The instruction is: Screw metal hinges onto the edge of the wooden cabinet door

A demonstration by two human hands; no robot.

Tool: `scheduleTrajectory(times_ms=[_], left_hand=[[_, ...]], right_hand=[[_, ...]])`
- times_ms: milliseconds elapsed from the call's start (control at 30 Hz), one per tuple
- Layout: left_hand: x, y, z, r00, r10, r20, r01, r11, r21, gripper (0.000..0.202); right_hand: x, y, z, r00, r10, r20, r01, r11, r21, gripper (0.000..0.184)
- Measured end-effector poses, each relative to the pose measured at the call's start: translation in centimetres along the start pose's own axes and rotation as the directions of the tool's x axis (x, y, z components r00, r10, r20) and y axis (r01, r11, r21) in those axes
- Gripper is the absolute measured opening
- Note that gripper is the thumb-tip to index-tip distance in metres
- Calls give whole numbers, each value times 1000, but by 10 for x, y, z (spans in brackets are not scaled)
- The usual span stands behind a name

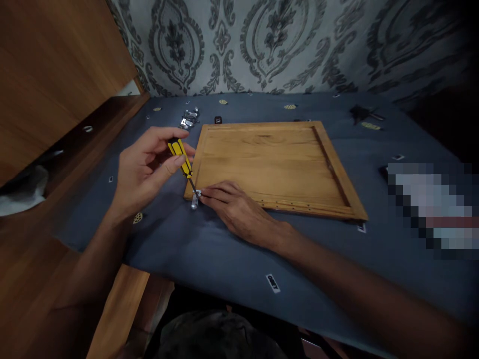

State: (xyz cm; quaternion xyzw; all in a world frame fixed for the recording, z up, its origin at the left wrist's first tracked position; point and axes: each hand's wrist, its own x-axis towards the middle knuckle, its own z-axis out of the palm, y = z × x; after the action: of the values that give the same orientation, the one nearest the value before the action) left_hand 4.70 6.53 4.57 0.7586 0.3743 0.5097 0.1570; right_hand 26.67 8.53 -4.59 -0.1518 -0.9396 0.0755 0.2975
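Observation:
My left hand [138, 167] is closed around the yellow-and-black handle of a screwdriver [180, 155], between thumb and fingers. The screwdriver tilts down to the right, its tip at a small silver metal hinge [194, 201]. That hinge sits at the near left corner of a framed wooden panel [258, 162] and sticks out past its edge. My right hand [247, 214] rests along the panel's near edge, fingertips pressed together against the hinge. Any screw under the tip is too small to make out.
More silver hinges [189, 118] lie beyond the panel's left end. A small dark object [218, 120] is near its far edge, and a black tool-like item [363, 114] lies far right. A pixelated object [434, 209] is at right. A wooden cabinet [67, 65] stands at left.

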Motion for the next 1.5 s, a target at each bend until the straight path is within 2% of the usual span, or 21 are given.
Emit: scheduleTrajectory(times_ms=[100,200,367,500,567,667,767,833,1000,1133,1333,1500], left_hand=[[2,0,-4,996,0,94,6,997,-72,29],[2,-1,-4,993,31,110,-19,993,-114,26],[-1,-9,2,999,31,-17,-32,995,-91,21],[1,-16,3,975,201,-97,-196,979,56,26],[3,-15,3,964,244,-109,-231,966,114,31],[3,-10,3,975,170,-144,-153,980,125,32],[2,-7,3,981,105,-161,-95,993,70,39],[2,-6,2,986,90,-140,-88,996,18,41],[1,-3,1,997,-8,-72,6,999,-32,27],[0,-2,4,995,1,-99,-7,998,-59,24],[1,-10,4,969,64,-239,-95,988,-119,23],[0,-8,4,982,62,-179,-76,995,-70,24]], right_hand=[[0,-1,0,1000,11,-8,-11,1000,13,34],[-1,-1,1,1000,11,-10,-10,1000,16,35],[-1,-1,0,1000,19,-2,-19,1000,13,33],[-1,-1,0,1000,16,-1,-16,1000,14,34],[-1,-1,0,1000,9,-2,-9,1000,17,35],[-1,-1,0,1000,11,2,-11,1000,24,35],[-1,-1,1,1000,19,-2,-19,999,34,35],[-2,-1,1,1000,17,-5,-17,999,32,34],[-1,0,1,1000,10,-14,-9,1000,11,34],[0,-1,0,1000,9,-9,-9,1000,7,34],[0,-1,-1,1000,8,-11,-8,999,34,33],[-1,-1,-1,1000,16,-3,-16,999,37,34]])
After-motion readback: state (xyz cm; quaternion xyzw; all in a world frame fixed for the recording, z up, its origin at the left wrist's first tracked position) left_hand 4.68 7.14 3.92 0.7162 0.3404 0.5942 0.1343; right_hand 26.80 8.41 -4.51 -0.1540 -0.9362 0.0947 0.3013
